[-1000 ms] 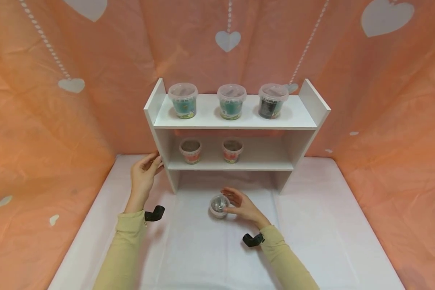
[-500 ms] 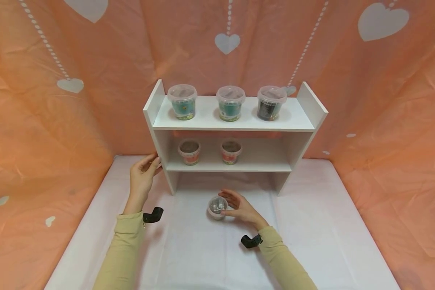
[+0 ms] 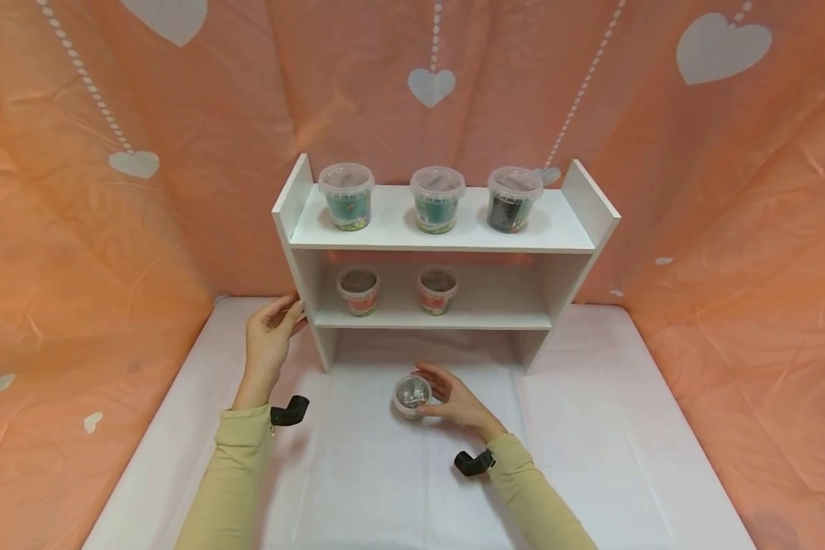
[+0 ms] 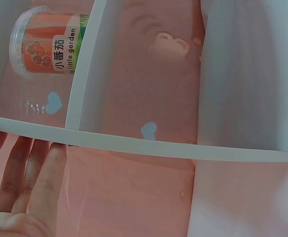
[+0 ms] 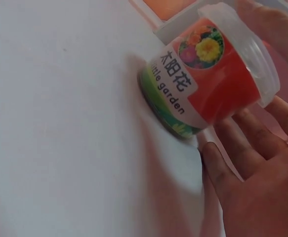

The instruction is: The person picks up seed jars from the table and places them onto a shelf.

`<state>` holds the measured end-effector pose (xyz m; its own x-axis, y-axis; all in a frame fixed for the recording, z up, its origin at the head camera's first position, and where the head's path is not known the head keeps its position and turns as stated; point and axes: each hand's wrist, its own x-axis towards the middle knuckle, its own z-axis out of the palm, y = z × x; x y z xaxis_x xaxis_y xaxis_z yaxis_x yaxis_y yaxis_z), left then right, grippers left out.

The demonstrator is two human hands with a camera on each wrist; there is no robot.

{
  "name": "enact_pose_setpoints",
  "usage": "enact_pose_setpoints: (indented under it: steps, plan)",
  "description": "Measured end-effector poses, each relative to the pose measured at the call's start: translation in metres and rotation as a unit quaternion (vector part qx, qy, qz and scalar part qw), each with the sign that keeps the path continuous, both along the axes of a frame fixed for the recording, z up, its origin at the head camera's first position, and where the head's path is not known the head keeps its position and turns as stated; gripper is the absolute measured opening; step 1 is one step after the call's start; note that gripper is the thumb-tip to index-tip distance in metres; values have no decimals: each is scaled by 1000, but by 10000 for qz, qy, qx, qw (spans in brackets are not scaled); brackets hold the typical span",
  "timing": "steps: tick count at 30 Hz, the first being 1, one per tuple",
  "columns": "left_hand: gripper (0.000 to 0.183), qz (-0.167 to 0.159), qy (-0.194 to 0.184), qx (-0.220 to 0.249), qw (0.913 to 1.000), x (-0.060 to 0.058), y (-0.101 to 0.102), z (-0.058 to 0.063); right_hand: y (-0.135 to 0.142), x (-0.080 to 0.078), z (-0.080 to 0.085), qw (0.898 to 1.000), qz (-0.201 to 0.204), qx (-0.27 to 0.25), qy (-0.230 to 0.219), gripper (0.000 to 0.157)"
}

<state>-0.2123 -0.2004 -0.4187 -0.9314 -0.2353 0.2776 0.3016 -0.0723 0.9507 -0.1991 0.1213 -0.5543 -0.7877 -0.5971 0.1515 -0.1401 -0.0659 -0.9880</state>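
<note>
My left hand (image 3: 270, 340) touches the outer left side of a white two-tier shelf (image 3: 433, 321). In the left wrist view its fingers (image 4: 45, 173) reach to the side panel, fairly straight. My right hand (image 3: 462, 401) holds a small clear-lidded plastic tub (image 3: 411, 397) on the table in front of the shelf. The right wrist view shows this seed tub (image 5: 208, 74) with a red label, a flower picture and a green base band. Thumb and fingers lie around its lidded end; part of the far side is hidden.
Three larger lidded tubs, two with green labels (image 3: 348, 208) (image 3: 436, 210) and one dark (image 3: 507, 210), stand on the top tier. Two smaller red-labelled tubs (image 3: 361, 304) (image 3: 435, 302) stand on the middle tier. White cloth covers the table (image 3: 591, 428); an orange backdrop (image 3: 509, 76) surrounds it.
The whole head view shifts slightly down and left. Both hands, the tub and the shelf keep their places relative to one another.
</note>
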Motion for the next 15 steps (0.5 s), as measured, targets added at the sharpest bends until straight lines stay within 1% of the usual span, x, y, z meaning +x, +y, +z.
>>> enact_pose_setpoints:
  steps: [3,9,15]
  plan:
    - [33,25,-19,-54,10000,0,0,-1,-2,2,5,9999,-13,85,53,81]
    - [32,51,57,-35,10000,0,1,0,-6,10,24,9998,-22,211,44,80]
    - [31,50,58,-3,10000,0,0,0,-7,12,28,9995,30,324,-13,80]
